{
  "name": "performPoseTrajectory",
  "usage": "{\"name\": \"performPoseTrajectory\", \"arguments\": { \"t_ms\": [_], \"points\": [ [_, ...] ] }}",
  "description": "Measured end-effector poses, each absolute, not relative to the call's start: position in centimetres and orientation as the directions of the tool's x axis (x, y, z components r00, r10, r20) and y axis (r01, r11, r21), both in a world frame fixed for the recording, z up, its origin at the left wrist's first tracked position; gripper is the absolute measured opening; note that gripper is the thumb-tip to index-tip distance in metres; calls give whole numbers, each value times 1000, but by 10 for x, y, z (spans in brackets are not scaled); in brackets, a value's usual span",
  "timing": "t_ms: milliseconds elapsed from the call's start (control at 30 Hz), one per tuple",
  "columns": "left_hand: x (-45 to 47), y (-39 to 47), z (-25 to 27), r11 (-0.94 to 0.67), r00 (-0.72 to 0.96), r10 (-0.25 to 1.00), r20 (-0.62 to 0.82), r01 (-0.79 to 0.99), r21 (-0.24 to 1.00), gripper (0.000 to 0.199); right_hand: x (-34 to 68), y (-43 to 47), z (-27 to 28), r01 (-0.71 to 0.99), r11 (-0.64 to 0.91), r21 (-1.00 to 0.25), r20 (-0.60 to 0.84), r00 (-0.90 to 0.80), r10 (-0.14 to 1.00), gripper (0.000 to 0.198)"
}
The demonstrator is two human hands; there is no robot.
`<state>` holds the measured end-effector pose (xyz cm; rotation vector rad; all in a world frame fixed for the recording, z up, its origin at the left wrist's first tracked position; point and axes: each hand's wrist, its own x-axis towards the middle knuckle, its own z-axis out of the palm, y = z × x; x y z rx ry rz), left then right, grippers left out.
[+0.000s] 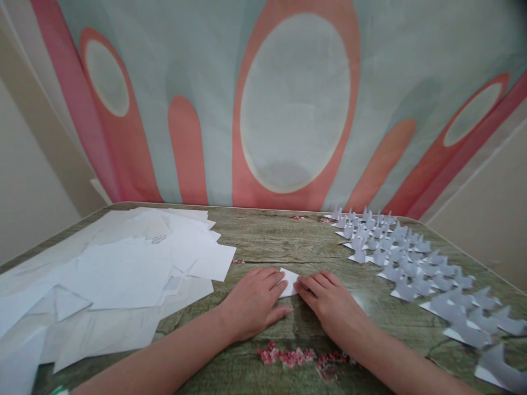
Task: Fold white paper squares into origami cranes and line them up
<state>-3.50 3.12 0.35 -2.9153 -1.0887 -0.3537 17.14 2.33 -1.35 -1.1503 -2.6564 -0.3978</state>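
A small piece of folded white paper (289, 283) lies on the table between my two hands. My left hand (257, 302) rests on its left side, the fingers laid flat over the edge and the thumb stretched out apart on the wood. At the paper's right corner, my right hand (329, 299) has its fingers bent together and pressed on it; the right thumb is mostly hidden. The folds under the fingers cannot be seen.
Loose white paper sheets (123, 274) lie in a spread pile on the left. Several folded paper figures (399, 252) with upright points stand in rows along the right. The wood-patterned table (280, 241) bears pink flower prints. Behind it hangs a patterned backdrop (218, 137).
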Motion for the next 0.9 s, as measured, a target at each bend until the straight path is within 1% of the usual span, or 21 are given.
{"name": "performPoseTrajectory", "arguments": {
  "t_ms": [200,433,667,900],
  "points": [
    [-31,24,7,-776,753,625,205,628,59,48,170,23,-11,734,659,163,307,-673,673,27],
    [-31,23,9,-776,764,619,179,631,-7,57,168,24,-12,731,658,179,293,-678,674,24],
    [-27,14,16,-757,759,637,131,649,-77,49,169,24,-12,734,651,193,279,-677,681,23],
    [-27,3,34,-694,700,712,53,713,-100,45,169,24,-9,734,652,190,284,-677,679,23]
  ]
}}
